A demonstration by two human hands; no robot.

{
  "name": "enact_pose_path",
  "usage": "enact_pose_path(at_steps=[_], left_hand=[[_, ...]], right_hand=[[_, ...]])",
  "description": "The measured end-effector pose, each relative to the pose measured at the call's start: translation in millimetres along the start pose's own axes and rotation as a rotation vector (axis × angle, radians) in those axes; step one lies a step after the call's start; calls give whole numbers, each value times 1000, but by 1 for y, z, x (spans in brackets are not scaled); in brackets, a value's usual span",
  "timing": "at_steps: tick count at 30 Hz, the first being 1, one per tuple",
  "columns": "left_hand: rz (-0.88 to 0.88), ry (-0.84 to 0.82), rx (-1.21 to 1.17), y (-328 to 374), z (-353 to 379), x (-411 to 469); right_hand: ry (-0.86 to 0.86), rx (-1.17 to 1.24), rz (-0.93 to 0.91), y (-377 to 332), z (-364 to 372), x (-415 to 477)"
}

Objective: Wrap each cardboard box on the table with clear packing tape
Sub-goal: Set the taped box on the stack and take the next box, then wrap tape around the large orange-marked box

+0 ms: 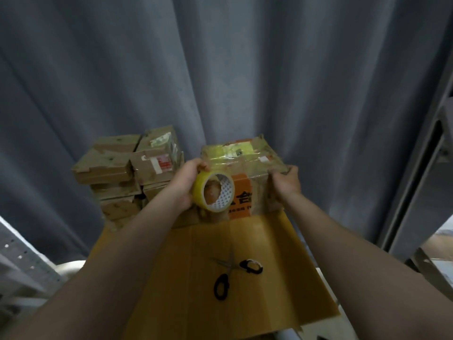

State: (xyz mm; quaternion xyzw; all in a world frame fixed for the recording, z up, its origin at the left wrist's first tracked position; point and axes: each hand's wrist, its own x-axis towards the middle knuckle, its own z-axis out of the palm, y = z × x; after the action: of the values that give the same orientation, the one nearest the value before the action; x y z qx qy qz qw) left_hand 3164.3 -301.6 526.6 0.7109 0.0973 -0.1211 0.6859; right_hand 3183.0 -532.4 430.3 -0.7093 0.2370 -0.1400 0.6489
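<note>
Cardboard box (245,163), tape-glossy, gripped by right hand (285,182); left hand (187,186) grips yellowish tape roll (224,190).

The scene is dimly, evenly lit with a cold grey cast. Weak glare is carried by the taped top of the cardboard box (241,153) at centre. A faint shadow is thrown beneath the scissors (231,266) at 6 o'clock. The shelf rail (22,256) at 8 o'clock is smeared; the upright (411,192) at 3 o'clock is bowed by lens distortion.
</note>
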Motion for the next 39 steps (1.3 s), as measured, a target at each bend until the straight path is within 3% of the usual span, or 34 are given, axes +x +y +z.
enact_pose_path(at_steps=[6, 15, 21, 27, 31, 39], left_hand=[[-36, 19, -50, -15, -3, -32], [-100, -204, -144, -66, -39, -77], [-106, -240, -233, -78, -51, -89], [76, -250, -278, -35, -44, -105], [157, -247, -312, -21, -28, -110], [439, -78, -273, -17, -38, -137]], right_hand=[[-3, 93, -50, 25, -25, -32], [-12, 96, -118, 73, -60, -84], [-123, 61, -72, 77, -71, -104], [-81, 138, -187, 6, -87, -124], [-169, 68, -184, -36, -84, -129], [-92, 287, -146, -49, -65, -163]])
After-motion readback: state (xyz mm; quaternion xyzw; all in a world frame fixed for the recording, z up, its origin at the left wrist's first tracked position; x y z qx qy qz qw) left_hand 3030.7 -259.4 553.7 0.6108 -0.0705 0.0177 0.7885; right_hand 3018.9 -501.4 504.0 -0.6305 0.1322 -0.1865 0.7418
